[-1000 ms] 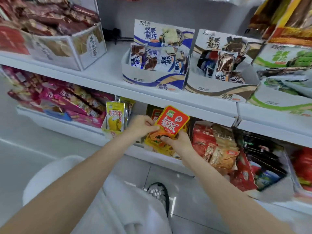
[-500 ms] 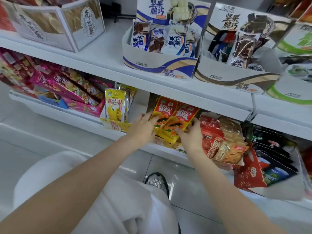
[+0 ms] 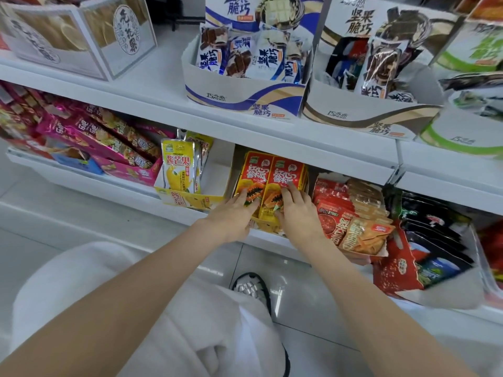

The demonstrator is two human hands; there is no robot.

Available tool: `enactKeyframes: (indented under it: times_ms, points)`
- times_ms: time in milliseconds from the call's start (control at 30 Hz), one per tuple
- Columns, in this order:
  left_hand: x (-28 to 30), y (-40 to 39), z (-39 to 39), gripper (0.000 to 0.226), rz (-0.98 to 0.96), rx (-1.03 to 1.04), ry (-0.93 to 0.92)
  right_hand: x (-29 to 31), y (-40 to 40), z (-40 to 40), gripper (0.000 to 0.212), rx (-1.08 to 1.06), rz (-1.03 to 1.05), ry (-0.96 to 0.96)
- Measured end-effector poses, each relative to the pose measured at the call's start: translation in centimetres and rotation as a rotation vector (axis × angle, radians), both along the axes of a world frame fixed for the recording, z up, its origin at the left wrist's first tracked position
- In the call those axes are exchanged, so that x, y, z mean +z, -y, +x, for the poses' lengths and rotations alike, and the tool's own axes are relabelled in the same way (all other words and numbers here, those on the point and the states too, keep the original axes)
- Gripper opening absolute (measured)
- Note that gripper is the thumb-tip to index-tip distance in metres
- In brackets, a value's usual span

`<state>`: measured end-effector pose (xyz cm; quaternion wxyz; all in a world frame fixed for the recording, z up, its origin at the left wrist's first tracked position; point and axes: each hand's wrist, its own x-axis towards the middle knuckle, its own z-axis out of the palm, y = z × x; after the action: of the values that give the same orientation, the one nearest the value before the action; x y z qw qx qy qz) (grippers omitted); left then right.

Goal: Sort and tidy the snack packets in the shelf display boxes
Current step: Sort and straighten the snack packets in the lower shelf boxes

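The red packet you held up a second ago now stands in its box, your left hand point(image 3: 234, 213) and right hand point(image 3: 295, 210) pressing flat-fingered on the two front papaya packets point(image 3: 272, 175), so this box looks nearly tidy.

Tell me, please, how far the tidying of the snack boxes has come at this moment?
Done: two red papaya packets stand upright side by side in their box. In hand: the left hand and right hand press on their lower fronts. Left: the red and tan packets to the right lie in a slanting heap.

Bare forearms, sleeveless to the frame edge; white trousers point(image 3: 152, 308); a dark-soled white shoe point(image 3: 251, 288).
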<state>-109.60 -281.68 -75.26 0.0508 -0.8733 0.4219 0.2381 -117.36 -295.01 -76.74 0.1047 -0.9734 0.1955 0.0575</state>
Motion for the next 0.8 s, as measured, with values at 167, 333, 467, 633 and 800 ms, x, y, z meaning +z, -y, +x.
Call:
enactKeyframes:
  times_ms: [167, 333, 467, 633, 800]
  points:
    - [0.1, 0.0, 0.1, 0.068, 0.031, 0.002, -0.016, 0.7, 0.8, 1.7, 0.063, -0.028, 0.067, -0.056]
    - [0.2, -0.2, 0.2, 0.066, 0.005, -0.003, -0.014, 1.8, 1.5, 2.9, 0.068, -0.017, 0.095, -0.120]
    - [0.5, -0.3, 0.3, 0.064, -0.017, 0.011, -0.028, 1.7, 1.1, 1.2, 0.064, 0.012, 0.097, -0.088]
    - [2.8, -1.5, -0.1, 0.053, -0.094, 0.033, -0.046, 2.3, 0.6, -1.7, 0.060, 0.005, 0.084, 0.007]
    - [9.3, -1.5, -1.2, 0.038, -0.400, -0.023, 0.126, 6.1, 0.9, -7.6, 0.044, 0.030, 0.064, 0.357]
